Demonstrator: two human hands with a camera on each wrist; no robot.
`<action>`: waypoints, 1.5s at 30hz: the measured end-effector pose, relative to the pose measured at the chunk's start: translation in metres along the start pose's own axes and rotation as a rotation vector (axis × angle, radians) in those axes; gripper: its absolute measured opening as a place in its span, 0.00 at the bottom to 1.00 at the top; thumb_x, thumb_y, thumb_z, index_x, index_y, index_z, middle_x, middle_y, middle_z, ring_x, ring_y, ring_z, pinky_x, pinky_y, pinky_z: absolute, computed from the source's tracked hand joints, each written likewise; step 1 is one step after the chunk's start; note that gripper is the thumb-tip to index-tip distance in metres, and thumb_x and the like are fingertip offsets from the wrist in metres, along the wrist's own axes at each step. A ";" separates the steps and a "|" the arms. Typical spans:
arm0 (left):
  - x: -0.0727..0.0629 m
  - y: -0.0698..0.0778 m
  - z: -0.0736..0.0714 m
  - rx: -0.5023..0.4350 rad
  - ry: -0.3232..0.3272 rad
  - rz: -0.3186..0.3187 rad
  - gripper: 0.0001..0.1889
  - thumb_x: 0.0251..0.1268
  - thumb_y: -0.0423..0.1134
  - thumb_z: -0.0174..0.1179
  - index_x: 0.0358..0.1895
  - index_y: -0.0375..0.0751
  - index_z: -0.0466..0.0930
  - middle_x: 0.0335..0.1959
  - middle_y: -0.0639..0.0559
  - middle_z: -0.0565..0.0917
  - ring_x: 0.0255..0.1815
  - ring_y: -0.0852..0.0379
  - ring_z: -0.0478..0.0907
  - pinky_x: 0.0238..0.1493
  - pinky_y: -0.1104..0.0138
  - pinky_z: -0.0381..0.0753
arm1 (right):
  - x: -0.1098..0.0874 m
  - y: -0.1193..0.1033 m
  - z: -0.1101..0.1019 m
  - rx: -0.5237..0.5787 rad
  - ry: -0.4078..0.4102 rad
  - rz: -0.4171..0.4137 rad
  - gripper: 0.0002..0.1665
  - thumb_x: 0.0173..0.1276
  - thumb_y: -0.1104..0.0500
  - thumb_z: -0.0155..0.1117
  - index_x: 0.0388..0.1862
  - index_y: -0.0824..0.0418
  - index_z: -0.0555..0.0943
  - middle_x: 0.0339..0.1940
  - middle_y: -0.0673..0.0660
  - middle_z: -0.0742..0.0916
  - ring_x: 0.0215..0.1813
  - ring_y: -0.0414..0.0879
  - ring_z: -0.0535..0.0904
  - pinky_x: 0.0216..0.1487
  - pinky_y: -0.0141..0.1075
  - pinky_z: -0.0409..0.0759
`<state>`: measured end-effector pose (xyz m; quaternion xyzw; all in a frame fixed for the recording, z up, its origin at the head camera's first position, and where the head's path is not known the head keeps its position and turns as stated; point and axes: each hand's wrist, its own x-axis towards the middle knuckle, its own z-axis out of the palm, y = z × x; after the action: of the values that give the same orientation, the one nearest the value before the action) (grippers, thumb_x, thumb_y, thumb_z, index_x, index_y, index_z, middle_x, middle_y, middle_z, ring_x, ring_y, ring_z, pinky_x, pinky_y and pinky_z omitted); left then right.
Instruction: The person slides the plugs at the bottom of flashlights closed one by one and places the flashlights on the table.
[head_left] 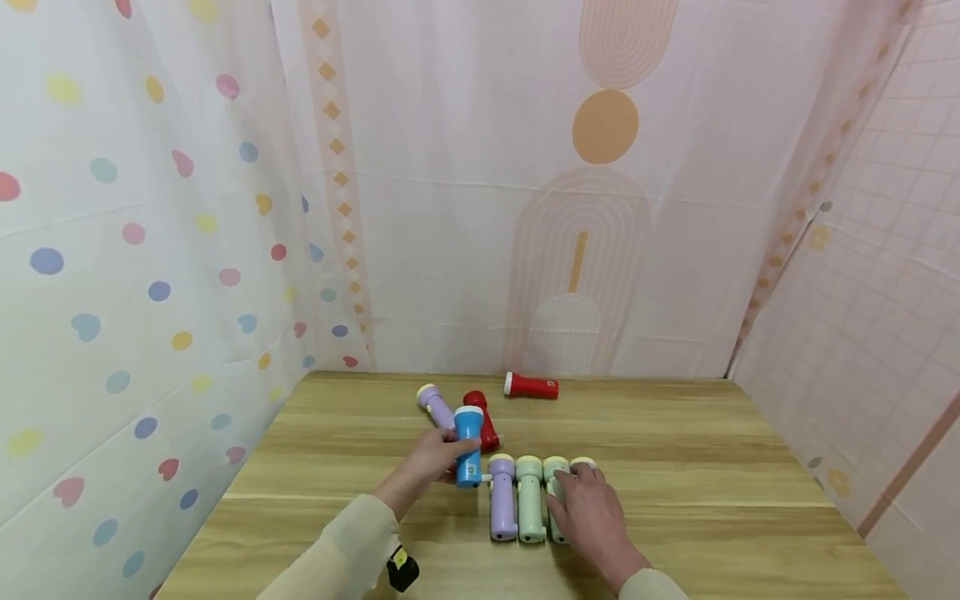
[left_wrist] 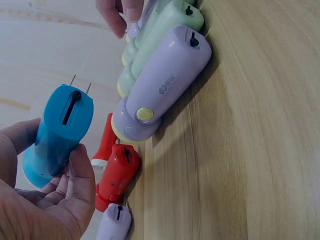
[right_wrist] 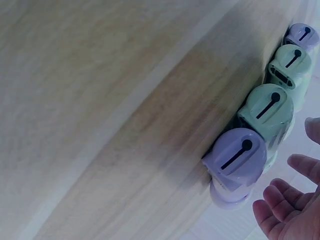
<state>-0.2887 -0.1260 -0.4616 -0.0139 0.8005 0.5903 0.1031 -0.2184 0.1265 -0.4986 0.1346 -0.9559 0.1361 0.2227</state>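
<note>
Flashlight (head_left: pixel 468 446), blue, gripped in left hand (head_left: pixel 433 454); right hand (head_left: pixel 592 504) loosely spread at flashlight row (head_left: pixel 531 504); exposed prongs (left_wrist: pixel 73 80) could scratch purple flashlight (head_left: pixel 502 500) if left hand swings inward.

Four abreast on the table (head_left: pixel 675 467), heads to the back: first torch (head_left: pixel 502 504) at the left end, second torch (head_left: pixel 531 504) tight at its right, then the third torch (head_left: pixel 552 469), and the fourth torch (head_left: pixel 582 461) closing out the right! Over that right end sits the right hand (head_left: pixel 592 508). Just left of the row, the left hand (head_left: pixel 429 458) has the held torch (head_left: pixel 469 465). Look behind it: the slanted torch (head_left: pixel 435 406) lies left, the half-hidden torch (head_left: pixel 487 430) right. Deeper and further right, the crosswise torch (head_left: pixel 532 387) lies near the far edge, before the back curtain (head_left: pixel 450 233). Side curtains: left one (head_left: pixel 150 250), right one (head_left: pixel 862 317).
</note>
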 end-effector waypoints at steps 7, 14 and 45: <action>-0.002 0.008 0.003 -0.003 -0.005 -0.007 0.31 0.65 0.50 0.67 0.56 0.25 0.71 0.44 0.38 0.79 0.38 0.49 0.80 0.38 0.57 0.86 | 0.006 -0.009 0.000 0.123 -0.070 0.049 0.29 0.66 0.46 0.69 0.59 0.63 0.81 0.52 0.62 0.82 0.54 0.57 0.77 0.51 0.52 0.78; -0.005 0.014 0.007 0.009 -0.025 -0.012 0.31 0.65 0.52 0.66 0.56 0.26 0.73 0.44 0.40 0.80 0.39 0.48 0.80 0.40 0.57 0.85 | 0.011 -0.020 0.003 0.265 -0.098 0.061 0.30 0.67 0.45 0.68 0.62 0.62 0.79 0.56 0.62 0.81 0.58 0.58 0.76 0.57 0.54 0.77; -0.014 0.025 0.022 -0.041 -0.118 0.046 0.29 0.67 0.51 0.64 0.53 0.24 0.73 0.40 0.41 0.81 0.35 0.51 0.80 0.38 0.58 0.85 | 0.020 -0.037 0.010 0.405 -0.077 -0.081 0.35 0.70 0.40 0.62 0.70 0.56 0.73 0.56 0.57 0.81 0.57 0.53 0.78 0.56 0.51 0.78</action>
<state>-0.2749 -0.0987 -0.4417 0.0371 0.7810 0.6084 0.1363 -0.2273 0.0852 -0.4907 0.2201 -0.9107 0.3110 0.1598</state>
